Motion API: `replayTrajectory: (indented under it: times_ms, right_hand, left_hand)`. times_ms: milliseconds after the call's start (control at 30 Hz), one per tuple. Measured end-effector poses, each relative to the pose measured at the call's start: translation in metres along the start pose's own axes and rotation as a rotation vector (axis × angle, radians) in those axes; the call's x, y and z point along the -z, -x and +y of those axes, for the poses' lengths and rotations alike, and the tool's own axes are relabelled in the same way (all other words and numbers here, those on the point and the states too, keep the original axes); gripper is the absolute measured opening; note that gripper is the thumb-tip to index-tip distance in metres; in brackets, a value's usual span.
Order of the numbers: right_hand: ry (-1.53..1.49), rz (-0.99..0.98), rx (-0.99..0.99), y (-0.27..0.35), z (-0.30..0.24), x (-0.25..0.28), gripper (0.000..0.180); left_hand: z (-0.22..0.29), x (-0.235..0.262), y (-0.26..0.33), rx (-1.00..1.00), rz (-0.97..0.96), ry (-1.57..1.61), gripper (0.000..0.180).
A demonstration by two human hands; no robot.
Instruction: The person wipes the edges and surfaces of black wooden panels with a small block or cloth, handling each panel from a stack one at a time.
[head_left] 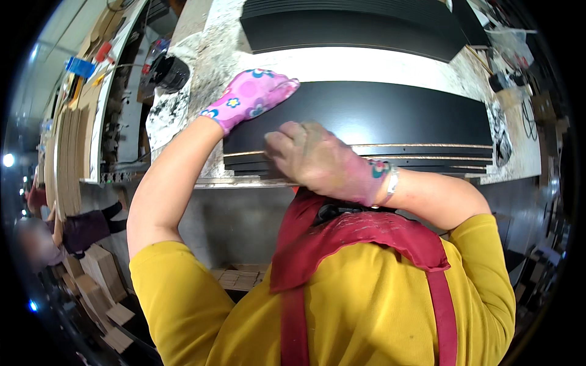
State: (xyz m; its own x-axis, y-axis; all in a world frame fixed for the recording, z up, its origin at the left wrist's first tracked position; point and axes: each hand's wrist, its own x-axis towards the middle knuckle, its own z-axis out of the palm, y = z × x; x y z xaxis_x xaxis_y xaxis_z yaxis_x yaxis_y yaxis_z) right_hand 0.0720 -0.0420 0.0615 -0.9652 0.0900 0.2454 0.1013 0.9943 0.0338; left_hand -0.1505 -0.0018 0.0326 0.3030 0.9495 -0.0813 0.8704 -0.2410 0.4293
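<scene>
Black boards (403, 116) lie stacked flat in front of you, on the near side of the stained white worktable (378, 68). Your right hand (317, 160) is blurred and covers part of their near edge, so the pictures do not show what its bent fingers press on or whether they hold anything. Your left hand (256, 97), in a pink flowered glove, hides the far left corner of the top board; its fingers lie close together there, but you cannot tell whether they pinch the board or only rest on it. How many boards are in the pile is hard to make out, as their near edges overlap.

Beyond them sits a second black stack (354, 33), cut off by the upper edge of the view, with a strip of white tabletop between the two. A black container (170, 74) stands to the left, past your left wrist, and a clear plastic bag (511, 47) lies at the far right. Off to the left are upright cardboard sheets (68, 161) and, near the dark rim, a co-worker (85, 233).

The top board is smooth and dark with a soft pale sheen; thin light-brown lines run along the near edges.
</scene>
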Motion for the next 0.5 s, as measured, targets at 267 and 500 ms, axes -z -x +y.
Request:
replayTrajectory:
  times_ms: [267,500]
  right_hand:
    - [0.113,0.048,-0.15,0.128,0.05,0.038,0.025]
    - [-0.049,0.115,-0.258,0.122,0.045,0.024,0.023]
  left_hand:
    - [0.001,-0.002,-0.006,-0.055,0.022,-0.212,0.04]
    - [0.103,-0.037,-0.071,-0.047,0.034,-0.084,0.047]
